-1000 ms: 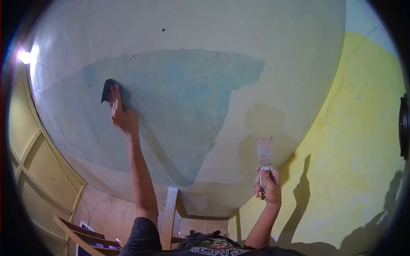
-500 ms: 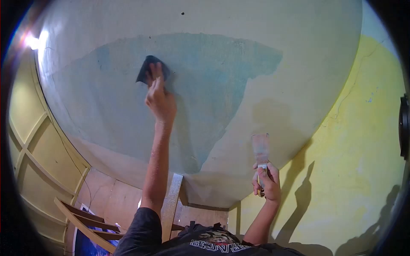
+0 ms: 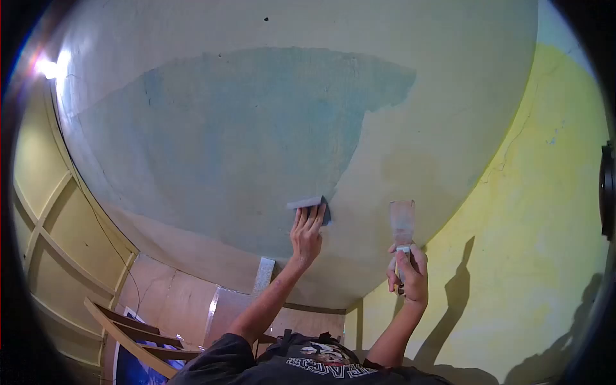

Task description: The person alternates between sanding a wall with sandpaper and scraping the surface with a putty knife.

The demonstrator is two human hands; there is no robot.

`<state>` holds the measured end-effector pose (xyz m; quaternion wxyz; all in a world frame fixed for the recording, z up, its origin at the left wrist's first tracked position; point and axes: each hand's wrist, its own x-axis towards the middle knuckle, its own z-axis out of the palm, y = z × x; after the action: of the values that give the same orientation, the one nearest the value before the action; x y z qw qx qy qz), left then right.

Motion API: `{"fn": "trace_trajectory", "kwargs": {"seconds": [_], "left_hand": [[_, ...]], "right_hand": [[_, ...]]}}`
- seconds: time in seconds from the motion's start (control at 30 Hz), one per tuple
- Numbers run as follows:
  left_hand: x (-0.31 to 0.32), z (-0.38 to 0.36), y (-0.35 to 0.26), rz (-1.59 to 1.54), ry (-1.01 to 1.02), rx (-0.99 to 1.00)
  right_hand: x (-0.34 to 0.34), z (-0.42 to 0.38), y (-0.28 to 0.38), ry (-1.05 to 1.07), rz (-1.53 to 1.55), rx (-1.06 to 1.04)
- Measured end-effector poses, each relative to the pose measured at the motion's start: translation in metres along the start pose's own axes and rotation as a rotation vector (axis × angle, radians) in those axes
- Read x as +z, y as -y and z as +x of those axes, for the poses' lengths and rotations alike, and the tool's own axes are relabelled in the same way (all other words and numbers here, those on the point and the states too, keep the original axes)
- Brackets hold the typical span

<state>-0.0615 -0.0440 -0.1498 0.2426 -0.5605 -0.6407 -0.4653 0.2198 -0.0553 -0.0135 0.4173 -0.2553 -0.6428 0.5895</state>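
Observation:
My left hand (image 3: 306, 239) presses a dark, folded piece of sandpaper (image 3: 308, 203) flat against the wall, with my fingers laid over it. The sandpaper sits at the lower right edge of a blue-green patch (image 3: 250, 128), where the patch meets the pale wall surface (image 3: 462, 96). In my right hand (image 3: 409, 276) is a putty knife (image 3: 402, 221), held upright by its handle, fingers wrapped round it. Its wide blade is smeared with pinkish and whitish residue and points up, in front of the pale wall.
A yellow wall (image 3: 513, 256) with a crack and shadows stands to the right. Below are a speckled wooden post (image 3: 263, 276) and a wooden rack (image 3: 131, 333). Yellow panelling (image 3: 58, 250) with a hanging cable lies left, near a bright lamp (image 3: 46, 67).
My left hand has moved down and to the right across the patch with the sandpaper, from its upper middle to its lower right edge. My right hand with the putty knife has shifted slightly right.

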Motion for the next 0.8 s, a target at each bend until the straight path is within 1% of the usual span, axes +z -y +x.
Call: {"fn": "trace_trajectory", "kwargs": {"seconds": [0.03, 0.1, 0.13, 0.2, 0.23, 0.3, 0.37, 0.43, 0.5, 0.57, 0.6, 0.63, 0.7, 0.77, 0.8], "left_hand": [[0.001, -0.028, 0.007, -0.021, 0.07, -0.028], [0.0, -0.087, 0.021, -0.04, 0.107, -0.091], [-0.005, -0.094, 0.026, -0.05, 0.122, -0.121], [-0.009, -0.085, 0.043, -0.019, -0.11, -0.174], [-0.014, -0.073, 0.048, 0.0, -0.221, -0.201], [-0.05, 0.001, 0.04, 0.011, -0.392, -0.176], [-0.078, 0.077, 0.034, -0.008, -0.529, -0.115], [-0.103, 0.134, 0.011, -0.067, -0.606, -0.16], [-0.111, 0.161, -0.004, -0.003, -0.532, -0.081], [-0.108, 0.163, -0.008, 0.043, -0.459, 0.028], [-0.101, 0.152, -0.014, 0.069, -0.347, 0.012], [-0.095, 0.134, -0.021, 0.092, -0.234, -0.004], [-0.061, 0.083, -0.023, 0.033, -0.06, -0.036], [-0.036, 0.019, -0.02, -0.009, 0.097, -0.069], [-0.028, -0.012, -0.016, -0.024, 0.138, -0.118]], "right_hand": [[0.0, 0.0, 0.0, 0.001, 0.004, 0.0], [0.001, -0.004, 0.004, 0.007, -0.014, 0.006], [0.001, -0.002, 0.006, 0.012, -0.024, 0.006], [0.0, -0.003, 0.004, 0.004, -0.017, 0.01], [0.0, -0.004, 0.002, 0.001, -0.01, 0.015], [0.0, -0.004, 0.003, 0.007, 0.008, 0.037], [-0.001, -0.003, 0.005, 0.019, 0.023, 0.062], [-0.004, -0.002, 0.001, 0.048, 0.019, 0.074], [-0.001, -0.003, 0.007, 0.065, 0.012, 0.103], [0.005, -0.003, 0.009, 0.103, 0.03, 0.085], [0.004, -0.003, 0.008, 0.115, 0.033, 0.093], [0.005, -0.003, 0.008, 0.124, 0.036, 0.101], [0.005, -0.002, 0.006, 0.11, 0.013, 0.077], [0.005, -0.003, 0.004, 0.093, -0.005, 0.068], [0.003, -0.004, 0.003, 0.083, -0.014, 0.07]]}}
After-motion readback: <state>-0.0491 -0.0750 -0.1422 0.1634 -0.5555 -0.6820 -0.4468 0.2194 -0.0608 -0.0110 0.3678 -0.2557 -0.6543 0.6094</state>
